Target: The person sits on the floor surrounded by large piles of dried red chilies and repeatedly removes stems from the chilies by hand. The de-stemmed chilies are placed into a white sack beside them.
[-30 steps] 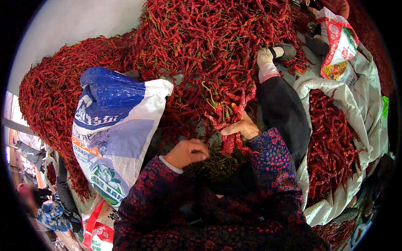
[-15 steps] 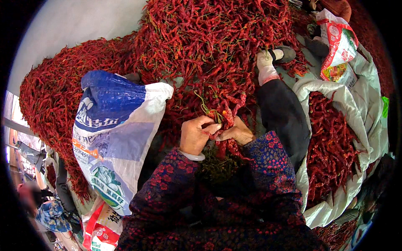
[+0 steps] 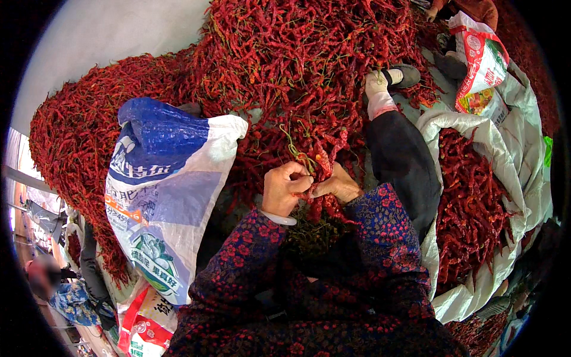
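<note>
In front of my body, my right hand (image 3: 344, 184) is closed around a small bunch of dried red chilies (image 3: 324, 162), with some ends poking out above and others hanging below the fingers. Against its left side, my left hand (image 3: 281, 188) pinches at the same bunch, thumb and forefinger pressed together. Pale green stems (image 3: 289, 140) stick up just above the left fingertips. Whether the left fingers grip a stem or a pod is hard to see. Under both hands lies a dark heap of greenish stems (image 3: 312, 233).
A big pile of red chilies (image 3: 297, 65) rises ahead and spreads left. A blue-and-white sack (image 3: 172, 196) stands at my left. An opened whitish sack (image 3: 429, 125) of chilies (image 3: 470, 208) is at right, beside my outstretched leg (image 3: 404, 169). Another person (image 3: 74, 303) is at lower left.
My left hand has shifted slightly right and up against the bunch. The right hand keeps its hold and has hardly moved. The person at lower left has moved a little.
</note>
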Available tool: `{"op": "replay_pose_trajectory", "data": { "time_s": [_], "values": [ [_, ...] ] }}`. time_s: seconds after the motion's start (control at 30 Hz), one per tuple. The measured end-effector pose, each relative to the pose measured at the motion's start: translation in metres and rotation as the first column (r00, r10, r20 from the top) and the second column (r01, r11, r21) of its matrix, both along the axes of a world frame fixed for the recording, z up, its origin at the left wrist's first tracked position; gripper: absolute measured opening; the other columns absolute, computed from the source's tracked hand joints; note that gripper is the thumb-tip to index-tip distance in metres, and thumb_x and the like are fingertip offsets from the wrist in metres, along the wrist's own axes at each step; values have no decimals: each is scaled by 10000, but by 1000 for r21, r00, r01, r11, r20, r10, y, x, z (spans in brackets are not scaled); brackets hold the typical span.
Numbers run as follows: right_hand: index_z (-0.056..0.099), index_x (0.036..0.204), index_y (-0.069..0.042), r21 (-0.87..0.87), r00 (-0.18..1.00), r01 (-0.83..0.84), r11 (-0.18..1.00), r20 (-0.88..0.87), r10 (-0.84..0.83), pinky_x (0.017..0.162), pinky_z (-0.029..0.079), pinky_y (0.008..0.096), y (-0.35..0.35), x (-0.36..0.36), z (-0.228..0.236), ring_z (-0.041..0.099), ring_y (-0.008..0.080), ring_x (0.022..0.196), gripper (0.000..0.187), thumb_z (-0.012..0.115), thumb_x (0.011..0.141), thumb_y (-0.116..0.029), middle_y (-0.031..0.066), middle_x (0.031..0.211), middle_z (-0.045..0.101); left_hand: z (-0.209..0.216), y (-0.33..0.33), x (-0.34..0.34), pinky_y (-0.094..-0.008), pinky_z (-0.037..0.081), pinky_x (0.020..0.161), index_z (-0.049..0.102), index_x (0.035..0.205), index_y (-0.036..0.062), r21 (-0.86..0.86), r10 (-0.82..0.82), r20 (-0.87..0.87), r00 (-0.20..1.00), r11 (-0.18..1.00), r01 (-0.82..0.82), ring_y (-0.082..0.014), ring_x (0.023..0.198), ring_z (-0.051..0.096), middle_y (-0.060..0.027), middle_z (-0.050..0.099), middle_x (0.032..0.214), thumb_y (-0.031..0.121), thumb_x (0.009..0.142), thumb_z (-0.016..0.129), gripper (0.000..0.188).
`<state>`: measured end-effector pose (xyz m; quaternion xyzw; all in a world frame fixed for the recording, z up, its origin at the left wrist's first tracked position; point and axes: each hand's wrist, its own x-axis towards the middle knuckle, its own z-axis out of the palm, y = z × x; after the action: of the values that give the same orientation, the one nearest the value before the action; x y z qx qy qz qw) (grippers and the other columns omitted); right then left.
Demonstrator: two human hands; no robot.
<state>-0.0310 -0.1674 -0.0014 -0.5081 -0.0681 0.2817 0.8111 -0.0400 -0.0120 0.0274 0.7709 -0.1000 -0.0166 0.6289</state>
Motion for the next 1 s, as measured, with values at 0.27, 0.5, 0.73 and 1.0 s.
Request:
{"op": "replay_pose_trajectory", "data": {
  "time_s": [0.27,0.5,0.73,1.0],
  "values": [
    [491,1092,-24,46,996,57,997,61,-60,765,424,273,-3,-2,7,543,133,828,558,661,562,23,33,910,584,17,-13,-7,-209,365,382,572,682,-4,-279,88,-226,970,949,-150,-76,438,471,-17,540,606,-38,691,605,48],
    [453,1128,-18,154,998,46,987,37,-53,742,434,271,1,-5,17,560,144,774,602,641,560,46,49,872,590,13,-11,-1,-238,404,381,555,736,-22,-486,146,-295,944,828,-280,-123,479,521,-69,568,681,-27,716,603,52],
    [518,1033,4,146,989,132,980,40,-139,716,436,275,1,-5,14,569,150,738,451,614,593,36,62,826,600,6,-18,1,-215,360,402,533,791,16,-488,89,-160,983,859,-157,-91,473,475,-27,526,662,25,749,603,82],
    [568,977,-20,-17,973,230,973,42,-229,729,429,259,1,-5,16,537,110,800,433,616,558,77,1,871,589,3,-10,8,-187,389,528,486,793,6,46,-2,146,989,999,-5,-33,570,467,6,526,699,-10,753,565,89]
  ]
}}
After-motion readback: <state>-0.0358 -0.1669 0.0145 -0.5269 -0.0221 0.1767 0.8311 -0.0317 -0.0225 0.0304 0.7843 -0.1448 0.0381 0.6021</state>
